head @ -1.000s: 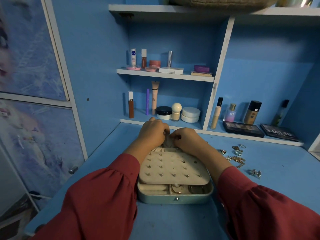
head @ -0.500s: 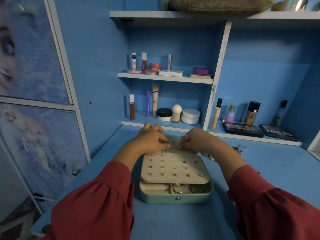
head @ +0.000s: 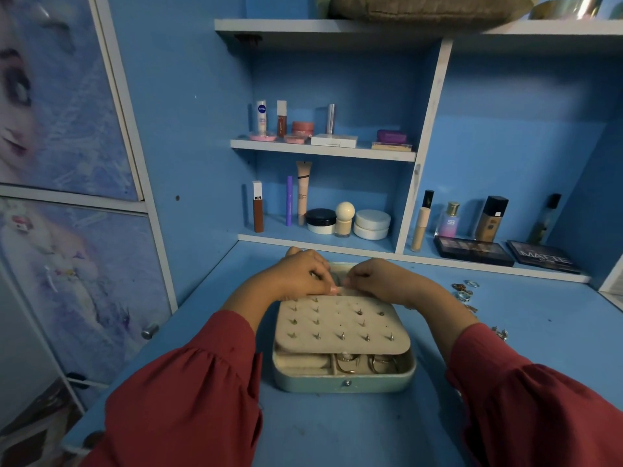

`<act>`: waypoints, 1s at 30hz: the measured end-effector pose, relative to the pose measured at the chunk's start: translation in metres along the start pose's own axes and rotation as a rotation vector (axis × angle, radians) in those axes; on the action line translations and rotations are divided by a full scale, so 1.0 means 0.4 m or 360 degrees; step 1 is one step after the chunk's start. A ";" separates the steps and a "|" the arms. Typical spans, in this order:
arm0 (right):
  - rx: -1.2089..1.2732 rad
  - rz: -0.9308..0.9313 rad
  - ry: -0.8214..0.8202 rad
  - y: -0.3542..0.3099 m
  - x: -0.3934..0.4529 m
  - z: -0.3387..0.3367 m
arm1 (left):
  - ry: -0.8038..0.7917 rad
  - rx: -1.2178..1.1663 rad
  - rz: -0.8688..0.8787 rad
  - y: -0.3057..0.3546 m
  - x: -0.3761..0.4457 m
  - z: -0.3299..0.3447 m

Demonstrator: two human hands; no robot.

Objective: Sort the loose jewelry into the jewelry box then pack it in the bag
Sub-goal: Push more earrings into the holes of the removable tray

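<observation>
Jewelry box [head: 344, 379] pale teal, open; cream stud panel [head: 340, 326] over compartments; hands' grip unclear.

My left hand [head: 300, 274] and right hand [head: 381, 279] meet, fingers curled, at the far edge of the jewelry box [head: 344, 379] on the blue tabletop [head: 337, 429]. What they pinch I cannot tell. Loose jewelry [head: 463, 291] lies to my right.

Desk [head: 337, 429] and shelves' [head: 323, 153] back walls painted blue; shelf edges white. Box [head: 340, 382] pale teal, its earring panel [head: 340, 328] cream, dotted with rows of small metal studs. Sleeves [head: 188, 406] dark red. Loose jewelry [head: 463, 291] seen as gold and silver. Cabinet doors [head: 67, 129] printed with an icy blue-violet cartoon figure. Palettes [head: 472, 251] black, one lettered white.
</observation>
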State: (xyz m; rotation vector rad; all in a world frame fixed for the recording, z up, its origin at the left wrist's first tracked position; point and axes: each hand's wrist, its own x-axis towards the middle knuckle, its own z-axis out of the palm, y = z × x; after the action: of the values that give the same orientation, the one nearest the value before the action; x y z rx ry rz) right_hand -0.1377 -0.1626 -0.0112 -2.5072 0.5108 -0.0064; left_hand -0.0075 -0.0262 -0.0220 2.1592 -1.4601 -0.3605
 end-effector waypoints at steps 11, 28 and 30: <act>0.0179 0.0244 0.0130 -0.005 0.019 0.013 | 0.0102 -0.0163 -0.0062 0.001 -0.002 0.001; 0.0493 -0.0029 -0.0042 0.022 -0.003 -0.004 | 0.0159 -0.0116 -0.0008 -0.010 -0.006 -0.003; 0.0524 -0.0031 -0.0046 0.024 -0.003 -0.002 | 0.0142 -0.0112 -0.0015 -0.009 -0.005 -0.002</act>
State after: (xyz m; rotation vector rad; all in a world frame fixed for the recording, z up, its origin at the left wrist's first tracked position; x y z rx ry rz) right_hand -0.1422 -0.1699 -0.0157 -2.1869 0.4342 -0.0569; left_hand -0.0051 -0.0229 -0.0232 2.1000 -1.3689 -0.3100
